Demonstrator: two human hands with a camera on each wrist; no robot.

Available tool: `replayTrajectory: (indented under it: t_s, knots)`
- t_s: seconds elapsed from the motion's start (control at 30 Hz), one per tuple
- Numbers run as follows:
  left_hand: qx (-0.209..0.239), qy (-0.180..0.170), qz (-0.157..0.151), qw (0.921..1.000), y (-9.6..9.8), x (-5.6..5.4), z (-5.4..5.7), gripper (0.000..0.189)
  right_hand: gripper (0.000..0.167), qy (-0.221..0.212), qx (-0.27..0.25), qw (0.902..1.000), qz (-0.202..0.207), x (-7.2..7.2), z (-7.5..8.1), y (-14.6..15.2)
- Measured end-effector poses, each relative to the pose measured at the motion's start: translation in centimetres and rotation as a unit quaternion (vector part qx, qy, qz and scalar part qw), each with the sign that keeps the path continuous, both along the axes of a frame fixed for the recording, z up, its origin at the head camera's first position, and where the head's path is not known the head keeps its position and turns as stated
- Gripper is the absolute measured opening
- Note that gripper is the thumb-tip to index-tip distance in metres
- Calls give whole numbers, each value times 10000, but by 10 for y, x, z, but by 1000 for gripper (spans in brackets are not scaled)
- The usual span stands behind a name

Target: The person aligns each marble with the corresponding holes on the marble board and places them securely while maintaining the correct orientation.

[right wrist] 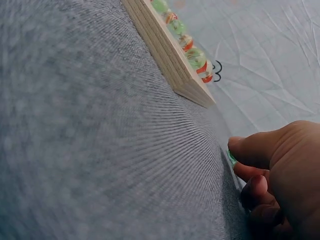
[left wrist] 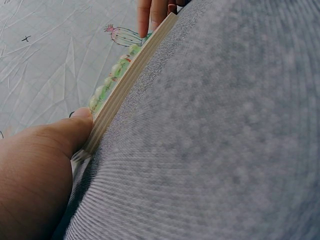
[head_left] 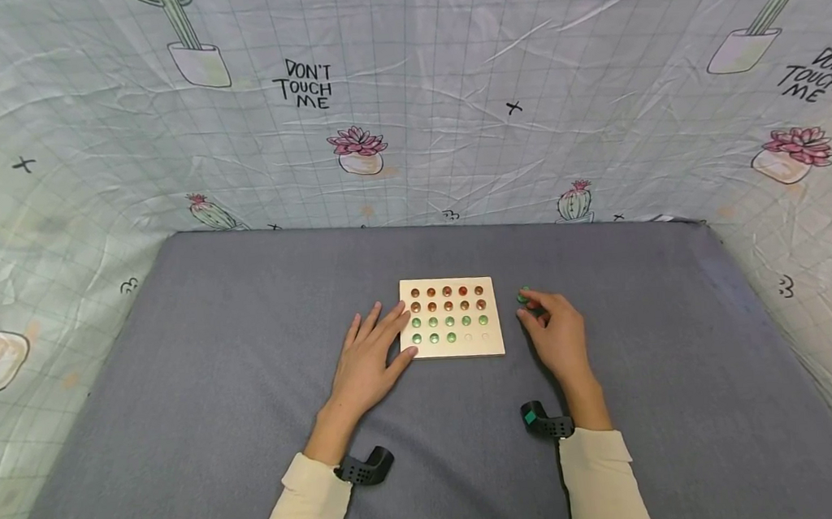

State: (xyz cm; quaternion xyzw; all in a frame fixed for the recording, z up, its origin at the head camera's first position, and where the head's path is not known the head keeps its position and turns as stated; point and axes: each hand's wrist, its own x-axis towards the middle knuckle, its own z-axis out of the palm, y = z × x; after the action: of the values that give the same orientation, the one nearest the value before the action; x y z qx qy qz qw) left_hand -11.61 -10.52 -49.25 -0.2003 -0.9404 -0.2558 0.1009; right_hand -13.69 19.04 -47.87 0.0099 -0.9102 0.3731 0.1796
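A light wooden board (head_left: 460, 349) carries rows of glass marbles. The two far rows hold red-orange marbles (head_left: 447, 291), the two near rows green ones (head_left: 432, 322). Two hollows (head_left: 477, 337) at the near right corner are bare. My left hand (head_left: 366, 365) lies spread along the board's left side, its thumb (left wrist: 80, 117) at the near left corner. Right of the board, my right hand (head_left: 557, 338) reaches down with curved fingers, thumb and index finger apart. Loose green marbles (head_left: 522, 296) lie at the index fingertip; in the right wrist view the thumb partly hides the green glass (right wrist: 231, 158).
A grey cloth (head_left: 249, 370) covers the table under the board. Printed fabric (head_left: 442, 127) with cactus drawings hangs behind and at both sides. Each wrist wears a black camera mount (head_left: 546, 422).
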Motion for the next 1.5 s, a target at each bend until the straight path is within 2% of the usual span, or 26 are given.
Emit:
replayTrajectory:
  t_s: [0.37,1.03,1.5]
  knots:
    - [4,79,17,10000,0,0,-1,57,23,-78,48,9999,-97,0,-2,0]
    - [29,62,-21,10000,0,0,-2,57,24,-318,85,9994,-68,1,-3,0]
    - [44,-12,-23,10000,0,-1,-1,56,23,-256,125,9996,-61,-1,-3,0]
